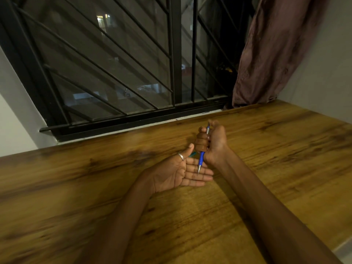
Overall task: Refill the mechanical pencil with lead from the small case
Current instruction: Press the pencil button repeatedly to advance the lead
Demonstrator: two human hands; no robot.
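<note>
Looking down from the head view, the only one supplied, the right hand (213,141) was closed in a fist around the one mechanical pencil (202,152), its grip clamped on the barrel with the thumb up at the top end, as if on the push button. The pencil stood nearly upright, blue rubber section and metal tip pointing down, the tip just over the fingers (198,173) of the left hand (179,173). That left hand lay palm up on the wooden counter (95,197), its grip spread apart and holding nothing, a single ring (181,156) on the thumb. A sliver of something teal (250,153) showed just beyond the left hand; it could have been the small case, but too little of it was visible to be sure, and whether it was open could not be told. No loose lead could be made out on the palm or the counter, and none was seen jutting from the tip. As a judgement, the pose suggested clicking the pencil over the open palm, either emptying old lead or checking that new lead fed through; which of these could not be settled. If the former, loading still lay ahead. Counted: one pencil, one possible case, two hands, one ring, a barred window (114,63) and one curtain (276,54) behind.
</note>
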